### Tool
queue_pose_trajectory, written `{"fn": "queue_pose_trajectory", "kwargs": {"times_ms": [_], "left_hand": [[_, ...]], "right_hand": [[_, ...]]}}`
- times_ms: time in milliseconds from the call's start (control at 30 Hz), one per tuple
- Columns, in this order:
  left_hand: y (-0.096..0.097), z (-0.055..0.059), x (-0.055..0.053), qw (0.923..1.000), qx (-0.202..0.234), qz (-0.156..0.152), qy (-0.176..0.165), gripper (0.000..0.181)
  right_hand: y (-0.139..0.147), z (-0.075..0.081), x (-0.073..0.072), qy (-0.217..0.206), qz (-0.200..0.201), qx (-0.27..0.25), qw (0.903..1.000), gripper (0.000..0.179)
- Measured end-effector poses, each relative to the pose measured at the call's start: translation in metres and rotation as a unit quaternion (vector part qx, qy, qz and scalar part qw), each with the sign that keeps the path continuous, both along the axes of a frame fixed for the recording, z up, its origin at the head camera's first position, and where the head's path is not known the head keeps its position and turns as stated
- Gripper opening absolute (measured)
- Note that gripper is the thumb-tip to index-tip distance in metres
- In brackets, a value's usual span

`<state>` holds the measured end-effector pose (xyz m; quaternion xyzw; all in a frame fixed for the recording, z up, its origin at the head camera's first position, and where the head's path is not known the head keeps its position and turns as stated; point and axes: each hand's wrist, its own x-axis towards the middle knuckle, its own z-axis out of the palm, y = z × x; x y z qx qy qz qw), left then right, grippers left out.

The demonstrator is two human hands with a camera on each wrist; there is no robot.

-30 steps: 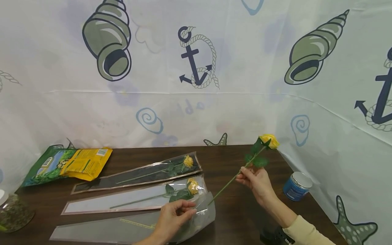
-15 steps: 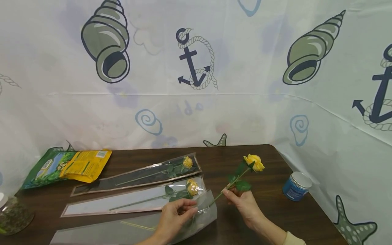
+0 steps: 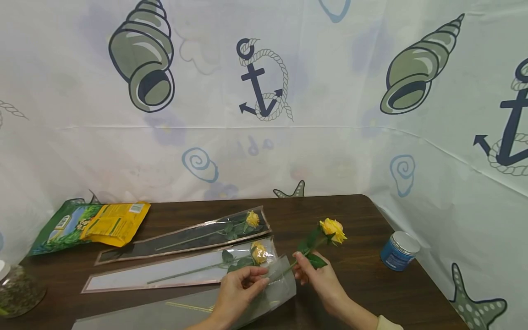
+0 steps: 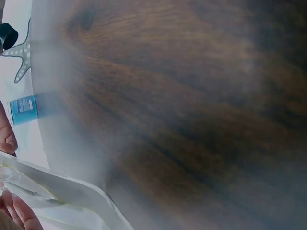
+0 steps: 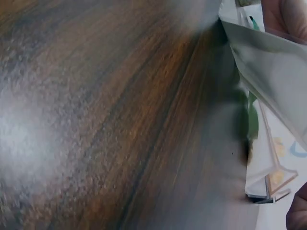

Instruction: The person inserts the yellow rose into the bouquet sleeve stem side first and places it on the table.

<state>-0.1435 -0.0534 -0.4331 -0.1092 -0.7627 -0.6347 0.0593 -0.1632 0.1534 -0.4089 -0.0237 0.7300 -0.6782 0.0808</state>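
Note:
A long grey flower sleeve (image 3: pixel 247 309) with a clear front lies along the table's near side. My left hand (image 3: pixel 237 295) pinches the clear film near its wide mouth. In the left wrist view the mouth's curved rim stands by the fingertips. My right hand (image 3: pixel 321 279) holds a yellow rose (image 3: pixel 333 230) by the upper stem, just below the bloom, among green leaves. The stem slants down left into the mouth of the sleeve; its lower end is hard to make out. In the right wrist view the sleeve (image 5: pixel 273 62) hides part of the scene.
Two sleeved yellow roses lie behind, one in a white sleeve (image 3: pixel 123 275), one in a black sleeve (image 3: pixel 173 240). A yellow and green bag (image 3: pixel 95 224) and a jar (image 3: pixel 20 288) stand left, a blue tub (image 3: pixel 399 252) right. A printed curtain (image 3: pixel 330 151) borders the table (image 3: pixel 363 229).
My right hand has moved left and down with the rose, and more of its stem has gone into the sleeve. The sleeve's mouth has shifted slightly right; my left hand keeps its pinch.

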Motion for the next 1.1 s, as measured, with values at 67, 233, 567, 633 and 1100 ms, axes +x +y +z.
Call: {"fn": "queue_pose_trajectory", "kwargs": {"times_ms": [67, 233, 567, 633, 1100], "left_hand": [[0.000, -0.001, 0.000, 1.0000, 0.001, 0.003, -0.003, 0.018], [0.001, -0.002, 0.001, 0.9999, -0.008, 0.009, 0.001, 0.017], [0.002, -0.001, 0.000, 0.9999, -0.007, 0.012, -0.004, 0.017], [0.002, 0.000, 0.000, 0.9999, -0.006, 0.015, 0.002, 0.017], [0.007, 0.001, -0.002, 0.9991, 0.016, 0.031, 0.023, 0.016]], "right_hand": [[0.002, 0.001, -0.001, -0.006, -0.007, -0.015, 0.9998, 0.048], [0.006, 0.003, -0.002, 0.001, -0.019, -0.029, 0.9994, 0.054], [0.002, 0.003, 0.003, 0.013, -0.017, -0.023, 0.9995, 0.040], [0.000, 0.002, 0.005, 0.006, -0.020, 0.000, 0.9998, 0.039], [-0.007, -0.002, 0.006, -0.013, -0.049, 0.046, 0.9977, 0.042]]}}
